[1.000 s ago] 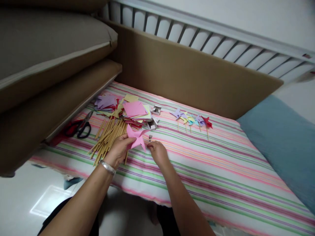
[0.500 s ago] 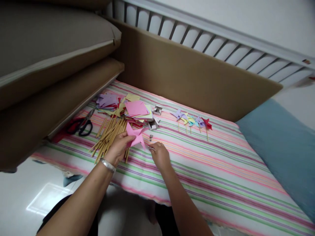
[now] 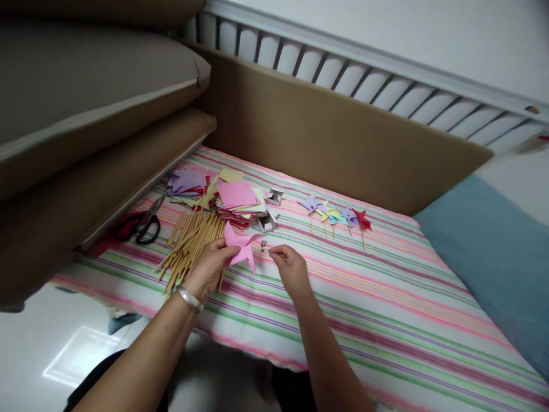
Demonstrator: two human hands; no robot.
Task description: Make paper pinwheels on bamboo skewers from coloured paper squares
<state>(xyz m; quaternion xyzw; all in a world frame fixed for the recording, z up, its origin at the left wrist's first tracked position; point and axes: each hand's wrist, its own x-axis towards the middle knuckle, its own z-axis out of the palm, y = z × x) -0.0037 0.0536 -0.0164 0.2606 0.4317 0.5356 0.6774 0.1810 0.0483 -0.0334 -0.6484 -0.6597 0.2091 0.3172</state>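
Note:
A pink paper pinwheel [image 3: 242, 250] with bent blades is pinched between the thumb and fingers of my left hand [image 3: 213, 260]. It has no stick on it. Just to its right, my right hand [image 3: 291, 269] is closed in a fingertip pinch on a small silvery metal piece [image 3: 270, 252], too small to make out fully. A few similar small metal pieces [image 3: 263, 245] lie on the striped cloth [image 3: 364, 286] between the two hands. Under and beside my left hand spreads a pile of thin wooden sticks [image 3: 189, 243].
Stacked square papers [image 3: 235, 194], cut paper shapes [image 3: 189, 180] and small open boxes [image 3: 274, 197] lie behind the sticks. Black-handled scissors [image 3: 148, 229] rest at left. Several finished pinwheels [image 3: 349, 215] lie at right. Stacked cushions [image 3: 107, 86] overhang the left side.
My right hand has moved slightly right, away from the pinwheel, still pinching the small metal piece. My left hand has shifted a little right and tilted the pink pinwheel.

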